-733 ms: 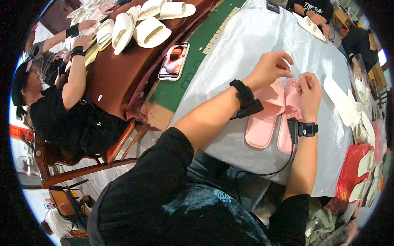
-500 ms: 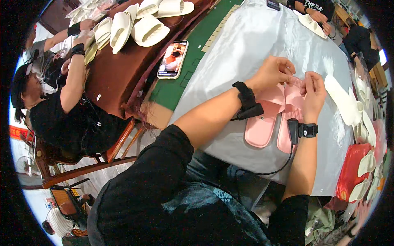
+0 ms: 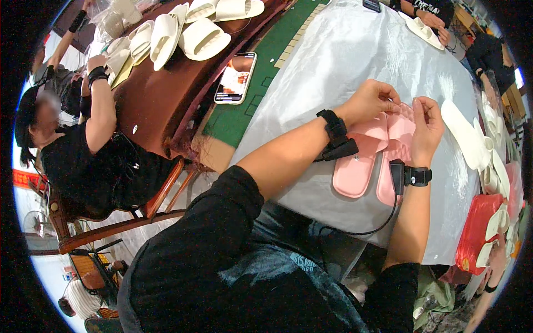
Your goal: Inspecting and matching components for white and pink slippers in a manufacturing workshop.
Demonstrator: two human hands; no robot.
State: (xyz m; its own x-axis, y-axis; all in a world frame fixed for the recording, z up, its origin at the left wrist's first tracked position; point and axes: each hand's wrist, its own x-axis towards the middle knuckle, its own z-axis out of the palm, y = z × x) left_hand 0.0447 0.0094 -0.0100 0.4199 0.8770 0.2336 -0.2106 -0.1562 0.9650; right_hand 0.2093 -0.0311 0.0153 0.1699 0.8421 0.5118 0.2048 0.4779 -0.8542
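A pair of pink slide slippers (image 3: pixel 355 172) lies side by side on the pale, shiny table cover, toe ends away from me. Over their far ends, my left hand (image 3: pixel 371 101) bends its fingers into a pinch. Close on its right, my right hand (image 3: pixel 426 125) holds thumb and fingers together beside the right slipper's far end. A small gap separates the two hands. Whatever the fingertips hold is too fine or too hidden to make out. Both wrists wear black straps with small devices, and a cable runs from the right one.
White slippers (image 3: pixel 465 136) lie at the table's right side, near bundles of fine white strands (image 3: pixel 446 89). A red package (image 3: pixel 478 230) sits at the right edge. Leftward are a phone (image 3: pixel 236 79), cream slippers (image 3: pixel 204 40) on a brown table (image 3: pixel 152 91) and a seated co-worker (image 3: pixel 94 161).
My hands stay over the slippers' far ends, with slight finger shifts and a little more gap between them. The co-worker at the left has drawn an arm back and down.
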